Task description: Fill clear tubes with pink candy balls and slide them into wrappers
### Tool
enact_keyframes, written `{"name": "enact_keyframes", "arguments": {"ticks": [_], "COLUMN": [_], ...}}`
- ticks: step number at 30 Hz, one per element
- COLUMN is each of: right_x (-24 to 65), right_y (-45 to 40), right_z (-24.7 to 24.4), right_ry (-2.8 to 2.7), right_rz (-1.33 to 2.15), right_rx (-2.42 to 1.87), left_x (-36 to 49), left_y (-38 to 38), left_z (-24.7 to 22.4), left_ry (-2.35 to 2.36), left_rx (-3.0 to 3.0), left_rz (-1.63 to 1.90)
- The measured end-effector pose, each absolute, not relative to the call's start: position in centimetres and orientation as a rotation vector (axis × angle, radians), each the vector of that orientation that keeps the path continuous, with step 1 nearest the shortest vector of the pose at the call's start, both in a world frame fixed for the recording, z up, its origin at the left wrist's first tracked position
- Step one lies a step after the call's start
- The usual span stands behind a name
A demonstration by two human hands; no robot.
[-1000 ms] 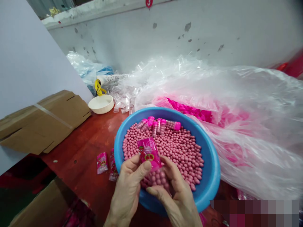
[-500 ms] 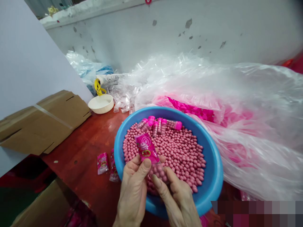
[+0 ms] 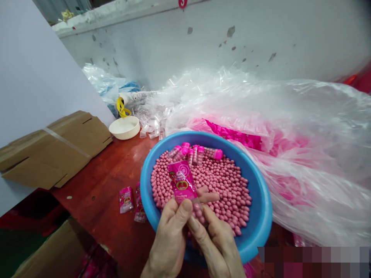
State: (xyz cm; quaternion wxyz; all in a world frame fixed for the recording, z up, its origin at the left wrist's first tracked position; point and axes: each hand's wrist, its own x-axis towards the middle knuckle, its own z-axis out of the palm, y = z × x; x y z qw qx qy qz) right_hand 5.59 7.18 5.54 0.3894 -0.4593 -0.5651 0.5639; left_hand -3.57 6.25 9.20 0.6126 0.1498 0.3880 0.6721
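Note:
Both hands hold one small pink candy packet [image 3: 182, 179] over a blue basin [image 3: 264, 216]. My left hand [image 3: 171, 235] pinches its lower left side between thumb and fingers. My right hand [image 3: 216, 239] grips the clear bottom end, where round pink candies show through. Loose pink candy balls [image 3: 223, 189] fill much of the basin. On top of them, at the back, lie several small clear tubes with pink caps [image 3: 218, 154]. Two more candy packets, one of them [image 3: 126, 199] fully visible, lie on the table left of the basin.
A red table [image 3: 95, 193] carries the basin. Behind it are a shallow white dish [image 3: 125, 128], clear plastic pieces [image 3: 152, 125] and a large plastic bag [image 3: 307, 135] with pink caps inside. A flattened cardboard box [image 3: 55, 146] is at left, a white wall [image 3: 261, 34] behind.
The packet has turned more upright and its printed front faces me more squarely. My left hand has shifted slightly right, closer to my right hand, and its fingers extend farther behind the packet.

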Motion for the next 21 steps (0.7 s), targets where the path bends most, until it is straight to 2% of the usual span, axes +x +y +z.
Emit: {"name": "enact_keyframes", "arguments": {"ticks": [10, 13, 18, 19, 21], "right_x": [5.7, 5.7, 6.7, 6.9, 7.2], "right_y": [8.1, 7.8, 9.0, 9.5, 10.6], "right_z": [5.5, 5.7, 8.0, 8.3, 8.7], "right_ry": [-1.261, -1.347, -1.511, -1.503, -1.447], "right_rz": [1.605, 1.405, 0.810, 0.841, 1.151], "right_rx": [-1.124, -1.204, -1.193, -1.205, -1.209], "left_x": [-2.4, -2.6, -3.2, -3.3, -3.3], "left_y": [6.3, 6.4, 6.5, 6.5, 6.5], "left_z": [8.3, 8.2, 8.2, 8.3, 8.3], "left_ry": [1.061, 1.056, 1.243, 1.256, 1.299], "left_rx": [0.463, 0.392, 0.602, 0.685, 0.824], "left_rz": [1.578, 1.599, 1.534, 1.481, 1.395]}}
